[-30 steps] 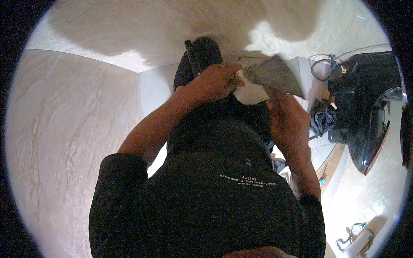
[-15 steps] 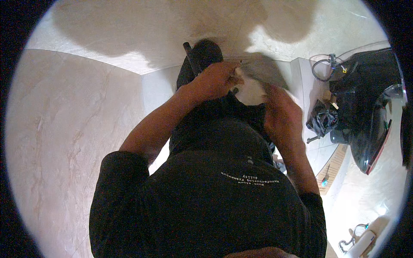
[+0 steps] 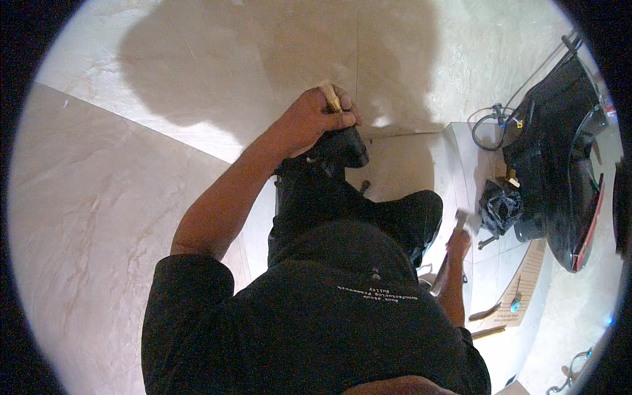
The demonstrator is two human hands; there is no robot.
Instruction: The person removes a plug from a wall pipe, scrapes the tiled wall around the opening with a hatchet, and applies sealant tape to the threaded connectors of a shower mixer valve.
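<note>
Pale marble tiles (image 3: pixel 99 217) cover the walls and floor around the person. Left hand (image 3: pixel 316 122) is raised against the wall, fingers (image 3: pixel 342 120) pinching a small brass fitting (image 3: pixel 328 96) above the bent knee. Right hand (image 3: pixel 457 242) hangs low by the thigh, closed around a grey tool (image 3: pixel 459 220). Black bag (image 3: pixel 499 207) and loose tools lie on the floor to the right.

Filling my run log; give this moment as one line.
left hand: grips brass fitting | right hand: holds grey tool | floor: black bag
</note>
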